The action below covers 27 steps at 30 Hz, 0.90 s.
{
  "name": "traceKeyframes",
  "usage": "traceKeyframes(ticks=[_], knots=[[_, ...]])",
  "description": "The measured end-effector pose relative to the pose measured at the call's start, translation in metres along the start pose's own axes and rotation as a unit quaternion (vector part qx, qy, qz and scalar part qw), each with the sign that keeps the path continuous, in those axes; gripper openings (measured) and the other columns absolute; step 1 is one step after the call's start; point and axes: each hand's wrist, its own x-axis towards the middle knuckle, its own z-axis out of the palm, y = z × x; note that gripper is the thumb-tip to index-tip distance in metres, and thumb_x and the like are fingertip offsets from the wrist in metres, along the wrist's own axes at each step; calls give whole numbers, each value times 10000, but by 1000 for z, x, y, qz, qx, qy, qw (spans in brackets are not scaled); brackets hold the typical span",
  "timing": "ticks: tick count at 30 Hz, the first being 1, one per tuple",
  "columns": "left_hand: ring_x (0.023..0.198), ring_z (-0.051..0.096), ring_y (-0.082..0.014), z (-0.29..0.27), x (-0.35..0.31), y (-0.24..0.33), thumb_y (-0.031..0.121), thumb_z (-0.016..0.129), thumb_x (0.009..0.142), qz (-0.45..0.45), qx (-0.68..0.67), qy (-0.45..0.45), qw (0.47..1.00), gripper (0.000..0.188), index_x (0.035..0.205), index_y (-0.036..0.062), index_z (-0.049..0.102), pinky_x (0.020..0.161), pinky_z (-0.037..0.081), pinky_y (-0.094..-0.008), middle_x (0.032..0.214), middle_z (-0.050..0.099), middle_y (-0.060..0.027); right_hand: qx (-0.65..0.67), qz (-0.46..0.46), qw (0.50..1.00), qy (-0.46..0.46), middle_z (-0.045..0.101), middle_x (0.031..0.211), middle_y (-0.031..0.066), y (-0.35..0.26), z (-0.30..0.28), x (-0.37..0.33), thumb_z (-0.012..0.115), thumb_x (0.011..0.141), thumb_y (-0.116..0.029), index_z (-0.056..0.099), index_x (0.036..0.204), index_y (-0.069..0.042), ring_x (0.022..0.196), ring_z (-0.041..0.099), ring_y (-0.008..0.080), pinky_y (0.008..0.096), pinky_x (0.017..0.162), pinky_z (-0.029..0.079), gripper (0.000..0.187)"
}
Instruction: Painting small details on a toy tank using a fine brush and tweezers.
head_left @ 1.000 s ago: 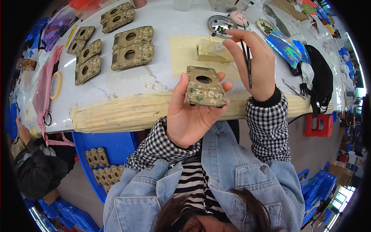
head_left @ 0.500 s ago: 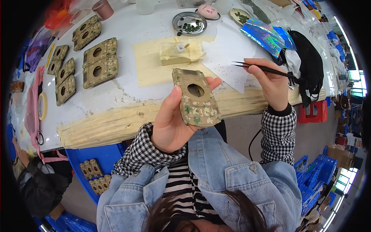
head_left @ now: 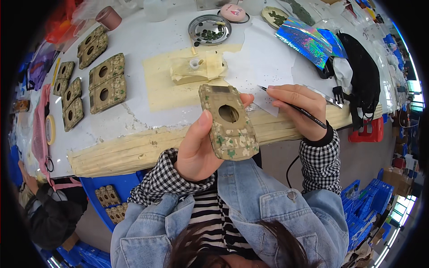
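My left hand point(head_left: 196, 147) holds a camouflage-painted model tank hull point(head_left: 235, 139) from its left side, thumb on the near face and fingertips showing past the far edge. The hull has a round hole in its upper face and a pixel pattern of green, tan and pale patches. To its right, my right hand point(head_left: 304, 109) grips slim black tweezers point(head_left: 308, 115) like a pen. Their pointed tips look together and stay apart from the hull, above white paper point(head_left: 257, 67) strewn with tiny specks.
A tape-wrapped block point(head_left: 208, 71) holds a small white cup. Behind it stands a round metal dish point(head_left: 190, 32) with dark green bits. More tank hulls point(head_left: 107, 85) lie left. A silver tool point(head_left: 330, 98) and black bag point(head_left: 364, 76) lie right. Another person's sleeve point(head_left: 53, 214) shows lower left.
The tweezers have turned in my right hand, their tips dipping and coming together; they looked parted before. The hull has shifted slightly toward me. The whole view has moved a little.
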Motion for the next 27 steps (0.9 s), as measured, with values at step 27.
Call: traceKeyframes(ticks=[27], knots=[[1390, 81, -356, -3, -1, 2, 505, 373, 932, 0, 14, 12, 1000, 689, 1371, -18, 278, 826, 536, -433, 1400, 292, -220, -9, 6, 1000, 1, 672, 930, 121, 0, 4, 2, 684, 758, -52, 683, 985, -34, 777, 642, 224, 289, 676, 510, 228]])
